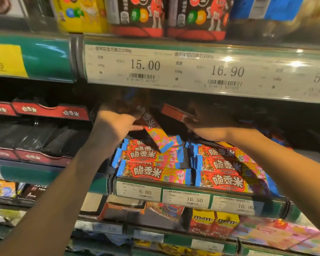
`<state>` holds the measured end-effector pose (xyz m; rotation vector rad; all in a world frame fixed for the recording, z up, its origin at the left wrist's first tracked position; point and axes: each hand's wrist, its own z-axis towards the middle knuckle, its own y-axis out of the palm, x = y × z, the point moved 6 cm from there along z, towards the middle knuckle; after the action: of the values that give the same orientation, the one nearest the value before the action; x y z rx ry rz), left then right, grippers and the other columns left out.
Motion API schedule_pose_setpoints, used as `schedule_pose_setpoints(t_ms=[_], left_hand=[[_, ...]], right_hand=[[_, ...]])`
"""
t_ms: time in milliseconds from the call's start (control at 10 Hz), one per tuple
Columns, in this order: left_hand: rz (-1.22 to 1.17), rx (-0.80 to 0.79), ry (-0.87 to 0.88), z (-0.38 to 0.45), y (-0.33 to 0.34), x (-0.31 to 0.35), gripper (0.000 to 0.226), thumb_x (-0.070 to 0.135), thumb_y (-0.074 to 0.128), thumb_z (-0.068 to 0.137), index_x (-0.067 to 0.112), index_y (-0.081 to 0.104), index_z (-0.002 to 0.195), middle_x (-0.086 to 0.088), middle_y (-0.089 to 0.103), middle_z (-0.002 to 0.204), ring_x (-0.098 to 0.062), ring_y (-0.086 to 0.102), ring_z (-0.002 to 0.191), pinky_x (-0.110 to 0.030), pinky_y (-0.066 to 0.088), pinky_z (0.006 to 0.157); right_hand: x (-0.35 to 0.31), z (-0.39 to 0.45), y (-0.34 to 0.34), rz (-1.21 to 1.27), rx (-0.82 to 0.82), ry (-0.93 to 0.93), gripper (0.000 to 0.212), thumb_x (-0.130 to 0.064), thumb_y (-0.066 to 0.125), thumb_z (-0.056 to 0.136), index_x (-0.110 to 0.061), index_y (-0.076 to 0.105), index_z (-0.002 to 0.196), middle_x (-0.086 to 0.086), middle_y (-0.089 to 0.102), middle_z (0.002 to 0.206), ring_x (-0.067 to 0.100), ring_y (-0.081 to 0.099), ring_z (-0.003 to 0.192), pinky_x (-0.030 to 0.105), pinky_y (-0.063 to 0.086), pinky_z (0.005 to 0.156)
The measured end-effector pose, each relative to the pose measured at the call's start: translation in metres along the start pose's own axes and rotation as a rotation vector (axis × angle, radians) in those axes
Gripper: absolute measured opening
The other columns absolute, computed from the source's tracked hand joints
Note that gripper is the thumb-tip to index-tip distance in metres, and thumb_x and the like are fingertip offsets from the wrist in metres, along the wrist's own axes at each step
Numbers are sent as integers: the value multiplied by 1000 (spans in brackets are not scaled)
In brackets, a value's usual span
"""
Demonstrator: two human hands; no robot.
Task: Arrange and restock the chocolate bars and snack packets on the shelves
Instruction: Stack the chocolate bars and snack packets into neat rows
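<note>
Left hand (116, 122) grips a red, pink and blue foil-wrapped chocolate bar (156, 133), tilted end-down over the left stack of matching bars (151, 163), probably to add it there. Right hand (207, 124), reaching into the shadowed shelf, pinches a flat red-orange carton (175, 111). Both stacks lie flat behind the green price rail (185, 197), labels forward.

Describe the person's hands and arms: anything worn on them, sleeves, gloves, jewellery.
Both the left hand and right hand are bare, without gloves. Both forearms are uncovered, with no sleeve in view. No watch, bracelet or ring shows, though shelf shadow darkens the fingers.
</note>
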<state>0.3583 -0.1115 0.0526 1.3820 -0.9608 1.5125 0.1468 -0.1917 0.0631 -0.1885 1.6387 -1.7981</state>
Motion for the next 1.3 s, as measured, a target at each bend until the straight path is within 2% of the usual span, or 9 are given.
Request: schedule_pose_setpoints(t_ms=[200, 400, 500, 600, 800, 900, 1100, 1200, 1300], left_hand=[[-50, -6, -63, -11, 1, -12, 29, -18, 54, 88, 10, 56, 90, -16, 55, 72, -31, 64, 65, -41, 61, 69], [369, 119, -34, -13, -17, -23, 28, 9, 75, 81, 14, 61, 105, -5, 65, 72, -11, 59, 55, -25, 50, 55], [500, 91, -48, -22, -18, -26, 39, 25, 77, 82, 16, 58, 115, 10, 52, 79, -6, 55, 61, -22, 44, 54], [675, -1, 10, -30, -10, -27, 25, 29, 70, 89, 22, 56, 109, 4, 53, 71, -3, 48, 46, -15, 35, 41], [1008, 10, 200, -31, -1, -32, 25, 33, 58, 96, 25, 60, 120, 4, 48, 102, -15, 37, 104, -32, 37, 93], [1055, 57, 282, -30, 0, -39, 26, 31, 60, 94, 24, 66, 119, 0, 57, 115, -20, 45, 110, -36, 36, 96], [939, 127, 381, -35, 0, -18, 29, 20, 61, 94, 21, 65, 123, -1, 61, 110, -23, 54, 110, -28, 37, 91], [674, 70, 235, -34, 2, -3, 27, 33, 51, 99, 25, 67, 119, 1, 64, 109, -21, 60, 104, -38, 48, 93], [477, -158, 66, -36, 17, -2, 22, 38, 59, 94, 26, 73, 107, 7, 73, 96, -7, 66, 90, -27, 53, 81]], right_hand=[[-5, -25, 12, 265, -251, 174, 36, -34, 33, 106, -29, 48, 74, -8, 50, 71, 5, 46, 62, 22, 38, 60], [-2, -28, 16, 642, -347, 210, 21, -31, 44, 103, -23, 60, 92, -6, 52, 70, 7, 45, 55, 22, 37, 51], [-7, -28, 5, 451, -276, 109, 10, -29, 64, 93, -24, 67, 101, -5, 67, 85, 9, 62, 71, 21, 48, 62], [-6, -30, 0, 294, -238, 73, 31, -7, 63, 88, -28, 69, 109, -9, 69, 103, 16, 67, 101, 22, 52, 80], [-11, -44, -2, 487, -284, 160, 22, -15, 57, 98, -32, 68, 104, -7, 71, 107, 9, 64, 102, 28, 52, 93], [-13, -44, -4, 548, -254, 191, 28, -6, 55, 97, -30, 69, 99, -1, 73, 105, 16, 67, 102, 36, 52, 96], [-4, -40, -4, 801, -180, 295, 18, -9, 61, 95, -25, 67, 89, 7, 71, 100, 19, 65, 92, 19, 55, 57], [-7, -37, -4, 821, -222, 268, 12, -12, 65, 91, -23, 65, 88, -8, 72, 77, 4, 65, 75, 12, 53, 55], [-15, -34, -5, 863, -215, 202, 30, -21, 76, 76, -20, 67, 105, -2, 74, 88, 6, 69, 78, 21, 57, 77]])
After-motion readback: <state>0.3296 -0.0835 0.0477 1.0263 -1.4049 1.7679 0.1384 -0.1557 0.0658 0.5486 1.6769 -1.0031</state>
